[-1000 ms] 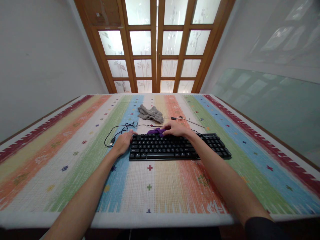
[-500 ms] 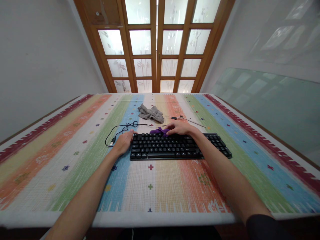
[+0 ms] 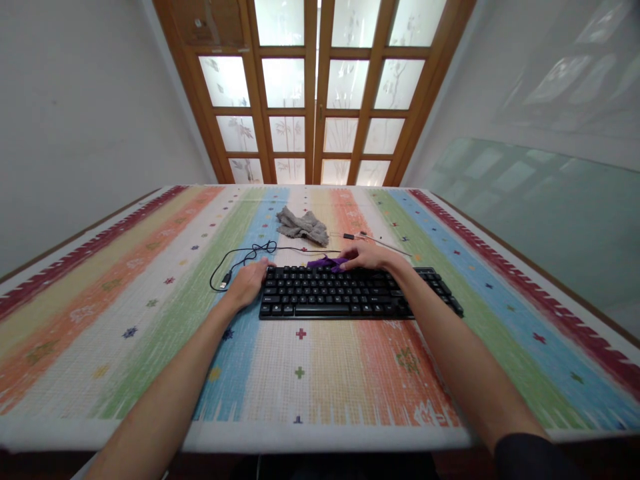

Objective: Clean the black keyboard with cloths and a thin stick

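A black keyboard (image 3: 325,293) lies on the striped tablecloth, its long side toward me. My left hand (image 3: 251,280) is closed on its upper left corner, the fingertips at the back edge. Bunched under the fingers of my right hand (image 3: 364,256) is a purple cloth (image 3: 327,263), which rests on the back edge and top row of keys. My right forearm crosses over the right part of the keyboard and hides some keys there.
Behind the keyboard lie a crumpled grey cloth (image 3: 302,227) and a thin stick-like tool (image 3: 387,244) near a small black piece (image 3: 349,236). The black USB cable (image 3: 240,251) loops out to the left. A glass panel (image 3: 540,200) leans at the right wall.
My right hand has slid a little to the right along the keyboard's back edge, taking the purple cloth with it. The left hand stays at the corner.
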A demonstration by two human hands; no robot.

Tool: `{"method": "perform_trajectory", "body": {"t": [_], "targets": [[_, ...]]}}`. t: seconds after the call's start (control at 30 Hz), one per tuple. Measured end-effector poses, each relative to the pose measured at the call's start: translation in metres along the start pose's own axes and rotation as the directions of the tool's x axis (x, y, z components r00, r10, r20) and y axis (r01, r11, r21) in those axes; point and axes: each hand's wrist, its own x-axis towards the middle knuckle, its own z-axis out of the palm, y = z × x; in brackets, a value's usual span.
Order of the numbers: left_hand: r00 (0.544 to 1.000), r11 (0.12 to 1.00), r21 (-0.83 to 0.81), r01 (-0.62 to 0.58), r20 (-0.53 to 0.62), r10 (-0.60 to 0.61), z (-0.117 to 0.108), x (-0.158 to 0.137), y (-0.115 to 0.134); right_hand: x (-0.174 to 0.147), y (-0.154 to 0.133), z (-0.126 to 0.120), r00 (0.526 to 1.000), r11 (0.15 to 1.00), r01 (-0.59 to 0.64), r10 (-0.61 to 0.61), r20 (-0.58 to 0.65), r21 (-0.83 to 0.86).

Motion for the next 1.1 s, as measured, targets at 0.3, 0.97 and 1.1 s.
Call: {"method": "perform_trajectory", "body": {"t": [0.3, 0.97, 1.1], "targets": [[1.000, 1.000, 0.018, -0.004, -0.002, 0.004, 0.001, 0.001, 0.002, -0.001, -0.014, 0.023, 0.972, 0.974, -0.089, 0.039, -0.231, -0.209], [1.000, 0.996, 0.087, -0.007, 0.013, 0.006, -0.001, 0.001, 0.004, 0.004, -0.028, 0.044, 0.872, 0.950, -0.226, 0.098, -0.480, -0.215], [1.000, 0.997, 0.081, -0.016, 0.015, 0.015, 0.000, 0.001, 0.003, -0.001, -0.028, 0.041, 0.902, 0.980, -0.049, -0.039, -0.430, -0.192]]}}
